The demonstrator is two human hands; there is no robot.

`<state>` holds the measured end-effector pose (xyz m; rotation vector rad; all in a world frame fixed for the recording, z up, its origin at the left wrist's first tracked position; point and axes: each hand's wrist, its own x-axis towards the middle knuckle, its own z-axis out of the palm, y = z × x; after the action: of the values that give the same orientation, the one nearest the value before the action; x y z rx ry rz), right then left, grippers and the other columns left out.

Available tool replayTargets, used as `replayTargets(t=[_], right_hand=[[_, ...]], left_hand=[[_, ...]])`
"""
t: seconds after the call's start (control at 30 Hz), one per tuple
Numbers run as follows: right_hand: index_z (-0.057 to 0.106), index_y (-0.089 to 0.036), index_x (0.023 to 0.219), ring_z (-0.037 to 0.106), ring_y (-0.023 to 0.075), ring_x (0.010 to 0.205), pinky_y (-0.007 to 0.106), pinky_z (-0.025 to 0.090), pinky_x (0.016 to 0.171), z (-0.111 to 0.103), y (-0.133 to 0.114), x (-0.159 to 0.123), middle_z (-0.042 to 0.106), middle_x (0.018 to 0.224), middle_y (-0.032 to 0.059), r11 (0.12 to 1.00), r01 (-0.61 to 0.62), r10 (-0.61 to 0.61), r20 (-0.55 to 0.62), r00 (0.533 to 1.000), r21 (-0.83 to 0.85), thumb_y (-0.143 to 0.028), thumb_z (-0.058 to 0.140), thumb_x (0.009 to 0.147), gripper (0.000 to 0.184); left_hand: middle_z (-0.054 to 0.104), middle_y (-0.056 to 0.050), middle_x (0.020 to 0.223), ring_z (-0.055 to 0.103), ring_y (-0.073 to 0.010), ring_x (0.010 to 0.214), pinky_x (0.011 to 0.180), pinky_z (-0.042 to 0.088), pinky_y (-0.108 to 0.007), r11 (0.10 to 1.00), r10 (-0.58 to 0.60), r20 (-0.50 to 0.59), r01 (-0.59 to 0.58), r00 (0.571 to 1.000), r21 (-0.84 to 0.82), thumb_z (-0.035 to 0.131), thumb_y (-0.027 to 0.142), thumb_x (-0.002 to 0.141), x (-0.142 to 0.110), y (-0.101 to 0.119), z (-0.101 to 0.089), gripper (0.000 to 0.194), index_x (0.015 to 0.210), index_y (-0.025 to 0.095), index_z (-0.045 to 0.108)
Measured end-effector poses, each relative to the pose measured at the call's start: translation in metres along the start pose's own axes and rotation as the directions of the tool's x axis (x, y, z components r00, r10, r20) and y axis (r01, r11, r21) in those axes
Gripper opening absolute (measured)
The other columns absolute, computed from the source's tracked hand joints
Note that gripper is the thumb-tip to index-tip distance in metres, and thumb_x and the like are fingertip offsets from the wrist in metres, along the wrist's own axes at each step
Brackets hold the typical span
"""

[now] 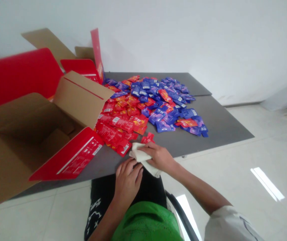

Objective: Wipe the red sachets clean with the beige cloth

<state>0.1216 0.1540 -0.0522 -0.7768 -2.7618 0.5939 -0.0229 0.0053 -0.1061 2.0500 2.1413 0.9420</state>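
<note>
My right hand [161, 156] is closed on a pale, folded cloth [140, 154] at the front edge of the grey table. Just left of it, my left hand [127, 176] lies palm down over the edge with its fingers stretched out, its fingertips close to the cloth. Beyond both hands spreads a heap of small sachets: red and orange sachets [122, 124] on the near left, blue and purple sachets [162, 117] toward the right and back. One red sachet [148, 138] lies right behind the cloth.
A large open carton [78, 97] with brown insides and red outer flaps stands on the left; its near red flap [75, 155] reaches over the table's front edge. More open carton flaps rise behind it. The grey table [223, 129] backs onto a white wall.
</note>
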Motion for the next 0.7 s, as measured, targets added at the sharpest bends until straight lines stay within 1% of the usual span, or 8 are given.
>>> replayTargets(t=[0.07,0.17,0.27,0.33,0.4,0.5,0.6,0.7], right_hand=[[0.065,-0.027,0.137,0.068,0.0204,0.111,0.025,0.053,0.09,-0.007,0.016,0.01,0.066,0.132,0.0065,0.993,-0.105,0.103,-0.039,0.994,-0.049,-0.022,0.062,0.095,0.043],[0.065,-0.026,0.139,0.069,0.0216,0.108,0.026,0.053,0.089,-0.023,0.03,0.018,0.066,0.13,0.0081,0.97,-0.207,0.197,-0.089,0.976,-0.128,-0.019,0.061,0.094,0.045],[0.061,-0.028,0.143,0.067,0.0209,0.112,0.026,0.053,0.09,-0.023,0.016,0.008,0.065,0.132,0.0071,0.989,-0.109,0.1,-0.086,0.991,-0.104,-0.018,0.06,0.095,0.049],[0.061,-0.03,0.142,0.067,0.0197,0.112,0.025,0.053,0.091,-0.013,0.002,-0.001,0.066,0.132,0.0055,0.999,-0.014,0.012,-0.037,0.999,-0.049,-0.022,0.06,0.096,0.047],[0.064,-0.03,0.139,0.068,0.0188,0.11,0.024,0.053,0.09,-0.004,-0.004,-0.003,0.067,0.131,0.0044,1.0,0.017,-0.017,0.009,1.0,-0.009,-0.024,0.06,0.097,0.042],[0.065,-0.027,0.137,0.067,0.0203,0.113,0.025,0.053,0.091,-0.004,0.01,0.009,0.066,0.132,0.0061,0.997,-0.065,0.064,-0.018,0.998,-0.032,-0.022,0.061,0.095,0.042],[0.065,-0.025,0.138,0.069,0.022,0.109,0.028,0.054,0.09,-0.018,0.027,0.019,0.066,0.129,0.0081,0.978,-0.182,0.174,-0.087,0.981,-0.097,-0.018,0.06,0.094,0.045],[0.062,-0.027,0.142,0.068,0.0222,0.11,0.028,0.053,0.091,-0.022,0.019,0.013,0.065,0.132,0.0084,0.986,-0.137,0.126,-0.117,0.985,-0.093,-0.019,0.06,0.094,0.048]], left_hand=[[0.07,-0.008,0.127,0.059,-0.027,0.129,0.108,0.042,-0.044,0.999,0.025,-0.008,-0.025,1.0,-0.029,0.059,0.02,0.098,0.001,0.0,-0.001,0.031,0.126,0.026,0.07],[0.07,-0.006,0.129,0.059,-0.0252,0.13,0.109,0.042,-0.042,0.998,0.035,-0.029,-0.036,0.999,-0.041,0.059,0.019,0.099,0.002,0.0,-0.002,0.032,0.129,0.026,0.068],[0.07,-0.007,0.127,0.06,-0.026,0.129,0.108,0.042,-0.044,0.999,0.03,-0.028,-0.031,0.999,-0.03,0.059,0.019,0.099,0.002,0.001,-0.001,0.031,0.127,0.026,0.069],[0.071,-0.008,0.122,0.062,-0.028,0.123,0.105,0.044,-0.045,1.0,0.007,-0.026,-0.007,1.0,-0.001,0.059,0.021,0.098,0.001,0.002,-0.001,0.025,0.118,0.026,0.074],[0.072,-0.009,0.117,0.063,-0.0292,0.12,0.103,0.045,-0.046,1.0,-0.012,-0.025,0.013,1.0,0.014,0.06,0.023,0.098,0.001,0.002,0.0,0.02,0.11,0.025,0.076],[0.071,-0.008,0.124,0.061,-0.0274,0.126,0.106,0.044,-0.045,1.0,0.016,-0.02,-0.016,1.0,-0.024,0.059,0.021,0.099,0.002,0.001,-0.001,0.026,0.12,0.025,0.072],[0.07,-0.007,0.129,0.059,-0.0255,0.13,0.108,0.042,-0.043,0.999,0.031,-0.029,-0.032,0.999,-0.044,0.058,0.019,0.099,0.003,0.0,-0.002,0.031,0.127,0.025,0.069],[0.07,-0.007,0.128,0.059,-0.0261,0.129,0.108,0.043,-0.043,0.999,0.034,-0.02,-0.034,0.999,-0.039,0.059,0.02,0.098,0.002,0.001,-0.002,0.031,0.127,0.025,0.069]])
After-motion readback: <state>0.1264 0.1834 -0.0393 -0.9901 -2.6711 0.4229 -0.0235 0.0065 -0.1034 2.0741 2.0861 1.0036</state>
